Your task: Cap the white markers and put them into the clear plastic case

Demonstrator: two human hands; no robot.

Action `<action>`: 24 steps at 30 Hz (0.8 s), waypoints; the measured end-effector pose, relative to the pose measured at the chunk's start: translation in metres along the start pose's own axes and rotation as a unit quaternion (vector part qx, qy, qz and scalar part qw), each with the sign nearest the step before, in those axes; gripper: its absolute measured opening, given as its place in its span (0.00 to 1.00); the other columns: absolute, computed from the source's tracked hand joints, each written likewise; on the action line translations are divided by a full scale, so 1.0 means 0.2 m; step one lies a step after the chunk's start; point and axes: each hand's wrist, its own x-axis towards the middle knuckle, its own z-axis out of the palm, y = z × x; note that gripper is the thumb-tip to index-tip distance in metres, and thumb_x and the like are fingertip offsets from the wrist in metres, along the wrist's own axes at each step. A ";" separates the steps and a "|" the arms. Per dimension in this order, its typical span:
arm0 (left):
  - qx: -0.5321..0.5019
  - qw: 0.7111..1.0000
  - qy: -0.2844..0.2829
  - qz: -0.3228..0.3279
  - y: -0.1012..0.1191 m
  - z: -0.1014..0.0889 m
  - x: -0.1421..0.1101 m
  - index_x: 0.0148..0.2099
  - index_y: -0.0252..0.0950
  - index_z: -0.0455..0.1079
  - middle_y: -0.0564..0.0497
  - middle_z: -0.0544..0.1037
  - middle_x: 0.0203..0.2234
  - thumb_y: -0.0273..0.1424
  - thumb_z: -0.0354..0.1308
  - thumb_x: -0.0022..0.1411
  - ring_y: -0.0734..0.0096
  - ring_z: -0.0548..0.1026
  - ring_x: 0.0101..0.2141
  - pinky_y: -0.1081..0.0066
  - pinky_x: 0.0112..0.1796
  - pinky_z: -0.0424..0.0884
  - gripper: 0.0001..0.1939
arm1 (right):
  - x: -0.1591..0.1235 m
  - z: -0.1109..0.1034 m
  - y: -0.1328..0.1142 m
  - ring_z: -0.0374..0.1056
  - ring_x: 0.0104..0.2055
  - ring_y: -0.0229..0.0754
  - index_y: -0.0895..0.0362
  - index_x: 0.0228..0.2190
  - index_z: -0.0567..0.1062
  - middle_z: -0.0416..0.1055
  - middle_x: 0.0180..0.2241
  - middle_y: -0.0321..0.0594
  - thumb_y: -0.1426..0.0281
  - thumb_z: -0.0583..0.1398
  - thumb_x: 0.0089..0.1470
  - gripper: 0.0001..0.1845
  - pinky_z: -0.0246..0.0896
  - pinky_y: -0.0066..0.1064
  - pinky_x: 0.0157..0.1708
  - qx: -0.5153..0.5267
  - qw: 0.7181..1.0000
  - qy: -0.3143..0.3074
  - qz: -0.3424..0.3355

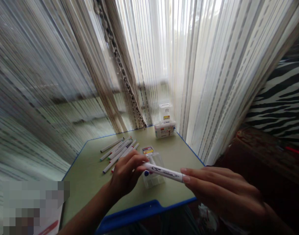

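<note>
A white marker [165, 172] with dark printing is held level between my two hands, above the table. My left hand [129, 168] pinches its left end between thumb and fingers. The other end is pinched by the fingertips of my right hand [223, 186]. Beneath the marker lies an open clear plastic case [154, 182], partly covered by the marker and my left hand. A round blue marker end [146, 173] shows in it. To the left, several loose white markers [121, 148] with coloured ends lie in a pile, some hidden behind my left hand.
A second clear case [165, 130] with markers in it stands at the table's back right, its lid raised. The pale green table [88, 182] has a blue edge. Sheer striped curtains [159, 65] hang right behind it. A zebra-striped cloth [281, 98] is at the right.
</note>
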 end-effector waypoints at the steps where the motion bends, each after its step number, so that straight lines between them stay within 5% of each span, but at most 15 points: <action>1: 0.003 1.000 -0.006 0.006 0.00 -0.01 0.00 0.45 0.34 0.69 0.48 0.73 0.31 0.37 0.46 0.73 0.72 0.72 0.28 0.73 0.29 0.68 0.14 | -0.01 -0.01 -0.01 0.79 0.42 0.42 0.57 0.54 0.74 0.80 0.45 0.45 0.79 0.61 0.57 0.23 0.76 0.28 0.42 -0.013 1.000 0.002 0.002; 13: 0.029 0.999 0.036 -0.023 -0.01 -0.07 -0.04 0.48 0.35 0.69 0.44 0.73 0.39 0.23 0.49 0.67 0.67 0.73 0.38 0.67 0.38 0.71 0.11 | -0.17 -0.09 -0.08 0.80 0.35 0.45 0.55 0.51 0.77 0.82 0.37 0.40 0.74 0.66 0.52 0.23 0.78 0.28 0.40 -0.037 0.996 -0.002 0.077; 24: 0.043 0.997 0.005 -0.066 -0.01 0.01 -0.06 0.47 0.35 0.69 0.45 0.74 0.40 0.21 0.55 0.62 0.65 0.74 0.43 0.66 0.44 0.71 0.12 | 0.06 0.14 -0.11 0.74 0.25 0.37 0.60 0.43 0.76 0.78 0.27 0.39 0.78 0.60 0.59 0.10 0.68 0.25 0.25 -0.027 0.997 -0.024 0.075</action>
